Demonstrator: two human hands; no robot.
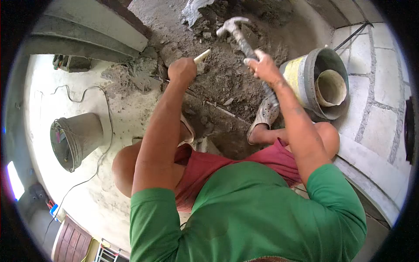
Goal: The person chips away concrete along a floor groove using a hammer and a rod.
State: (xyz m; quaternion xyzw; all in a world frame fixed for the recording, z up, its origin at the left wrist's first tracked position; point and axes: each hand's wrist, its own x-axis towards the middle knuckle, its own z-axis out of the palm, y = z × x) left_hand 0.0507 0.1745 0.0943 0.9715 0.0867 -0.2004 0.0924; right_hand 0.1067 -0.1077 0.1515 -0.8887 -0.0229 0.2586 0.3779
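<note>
My left hand (182, 70) is closed around a pale, light-coloured rod-like tool (202, 56), whose end sticks out past the thumb side above the dug-up soil. In my right hand (262, 69) is a claw hammer (236, 27), gripped partway along its dark, dusty handle; its head is raised to the upper right of the pale tool, apart from it. Loose grey soil and rubble (227, 78) lie below both hands. What is under the left fist is hidden.
A large bucket (312, 83) with a smaller container (331, 88) inside lies at the right, by the block wall (354, 100). Another bucket (87, 133) stands left beside a cable (111, 118). Rock chunks (196, 11) lie ahead; my shoes (264, 114) flank the soil.
</note>
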